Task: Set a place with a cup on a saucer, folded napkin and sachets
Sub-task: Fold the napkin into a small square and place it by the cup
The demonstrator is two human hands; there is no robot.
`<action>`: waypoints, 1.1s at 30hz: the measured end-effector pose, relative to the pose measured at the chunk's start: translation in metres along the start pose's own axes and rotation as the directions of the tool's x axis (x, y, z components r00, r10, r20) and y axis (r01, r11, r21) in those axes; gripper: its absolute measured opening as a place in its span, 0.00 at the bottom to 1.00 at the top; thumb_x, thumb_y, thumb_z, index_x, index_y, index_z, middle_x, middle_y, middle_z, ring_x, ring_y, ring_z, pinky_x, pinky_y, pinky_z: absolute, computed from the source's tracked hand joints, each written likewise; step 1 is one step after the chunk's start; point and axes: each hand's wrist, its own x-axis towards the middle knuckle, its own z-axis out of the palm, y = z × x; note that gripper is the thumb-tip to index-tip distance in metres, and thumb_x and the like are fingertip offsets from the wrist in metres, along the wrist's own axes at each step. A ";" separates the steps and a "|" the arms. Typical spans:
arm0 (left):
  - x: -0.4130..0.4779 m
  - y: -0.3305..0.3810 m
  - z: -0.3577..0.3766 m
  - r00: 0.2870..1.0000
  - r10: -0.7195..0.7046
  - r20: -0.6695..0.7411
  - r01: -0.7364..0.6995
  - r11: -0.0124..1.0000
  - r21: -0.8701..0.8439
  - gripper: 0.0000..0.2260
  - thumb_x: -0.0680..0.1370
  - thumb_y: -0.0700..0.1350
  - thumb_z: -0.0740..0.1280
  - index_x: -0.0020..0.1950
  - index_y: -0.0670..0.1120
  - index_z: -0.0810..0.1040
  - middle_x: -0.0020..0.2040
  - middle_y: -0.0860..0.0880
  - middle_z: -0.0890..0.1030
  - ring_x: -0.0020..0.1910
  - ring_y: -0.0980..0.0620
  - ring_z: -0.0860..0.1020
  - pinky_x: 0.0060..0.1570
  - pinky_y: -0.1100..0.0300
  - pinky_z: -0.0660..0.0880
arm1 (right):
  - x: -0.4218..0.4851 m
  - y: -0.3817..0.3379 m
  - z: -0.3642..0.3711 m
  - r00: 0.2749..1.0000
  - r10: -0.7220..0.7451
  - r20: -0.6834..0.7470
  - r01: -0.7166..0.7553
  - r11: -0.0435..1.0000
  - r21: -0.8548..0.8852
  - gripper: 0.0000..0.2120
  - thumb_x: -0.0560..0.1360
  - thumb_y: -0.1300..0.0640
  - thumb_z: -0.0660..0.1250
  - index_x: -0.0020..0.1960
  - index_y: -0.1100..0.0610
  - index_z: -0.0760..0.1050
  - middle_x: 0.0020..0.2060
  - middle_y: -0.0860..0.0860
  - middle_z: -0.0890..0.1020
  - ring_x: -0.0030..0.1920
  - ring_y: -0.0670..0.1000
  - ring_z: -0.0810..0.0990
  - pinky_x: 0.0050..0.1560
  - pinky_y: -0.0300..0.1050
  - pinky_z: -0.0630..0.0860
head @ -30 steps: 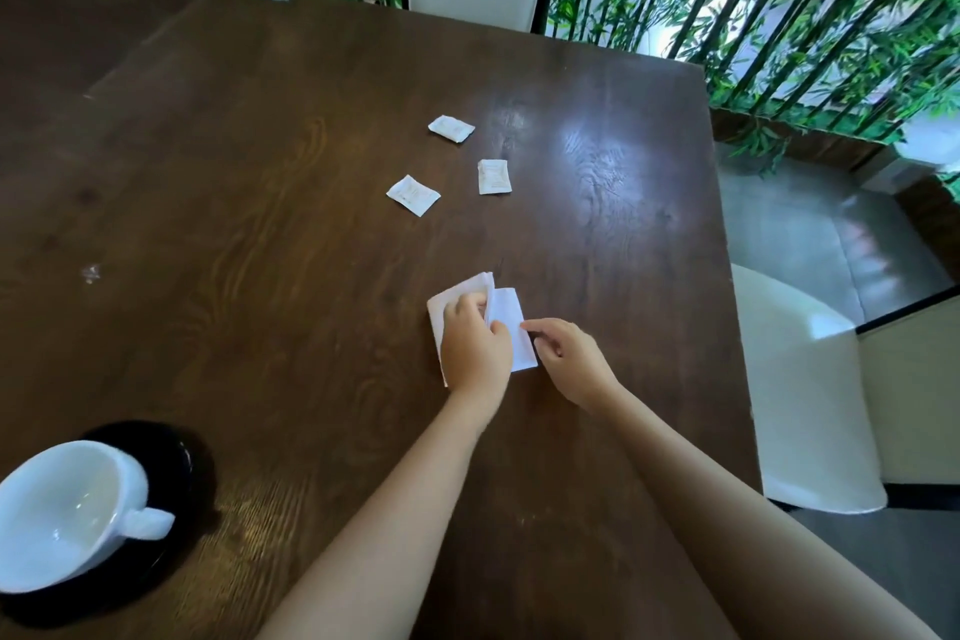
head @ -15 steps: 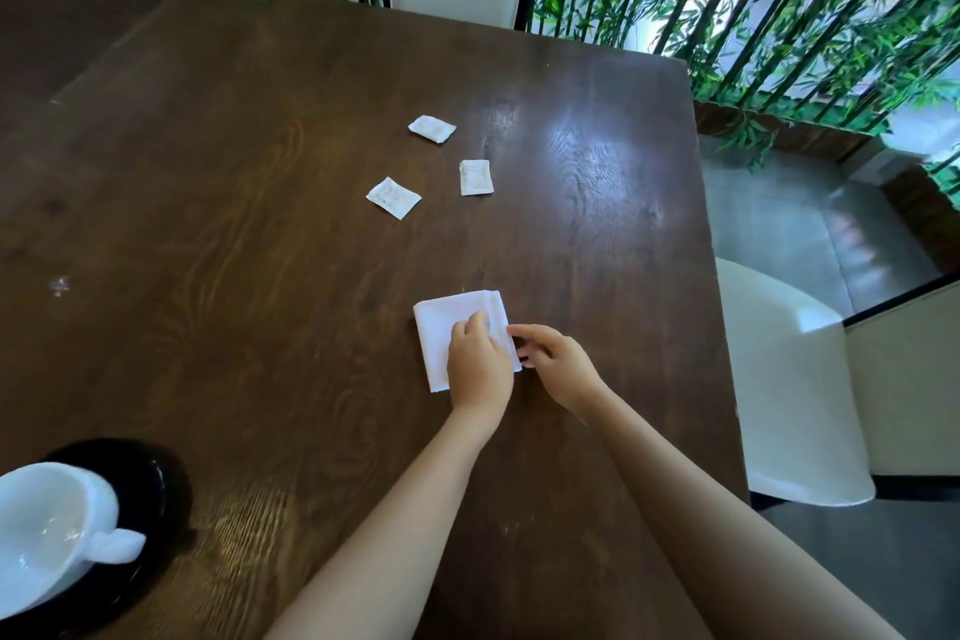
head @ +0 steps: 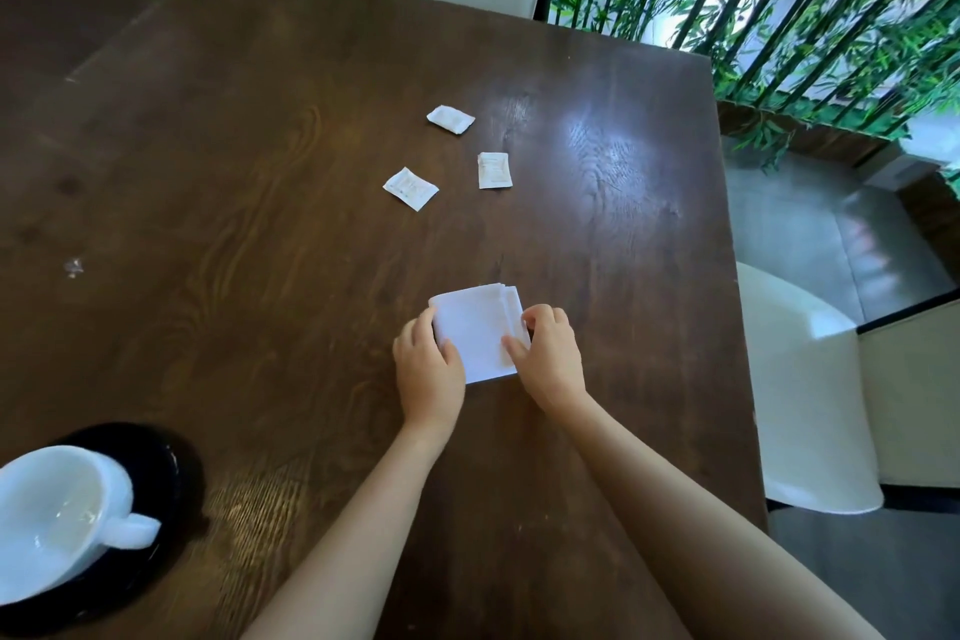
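Napkin (head: 475,327), white paper, now lies as a flat folded square on the dark wooden bench (head: 260,182); a second ago one flap stood open under the left hand (head: 428,372). That hand has shifted to the napkin's left edge and holds it with curled fingers. Right hand (head: 550,359) pinches the stacked right edge. Fold looks finished, likely just squaring up. Three small white sachets (head: 411,188) lie loose beyond the napkin, well apart. White ceramic cup (head: 57,520) on black saucer (head: 171,457) sits near-left of it, not yet grouped.

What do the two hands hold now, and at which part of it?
Both hands hold the folded napkin, which lies on the table: the left hand at its left edge, the right hand at its right edge, thumb on top.
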 end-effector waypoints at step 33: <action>-0.018 0.032 -0.059 0.902 0.404 0.151 -0.336 0.878 -0.341 0.22 0.74 0.38 0.69 0.62 0.60 0.72 0.73 0.53 0.65 0.72 0.58 0.63 0.70 0.62 0.62 | -0.010 -0.002 -0.086 0.846 -0.150 0.512 -0.362 0.543 0.758 0.13 0.78 0.55 0.61 0.58 0.61 0.77 0.46 0.51 0.85 0.45 0.48 0.84 0.43 0.40 0.80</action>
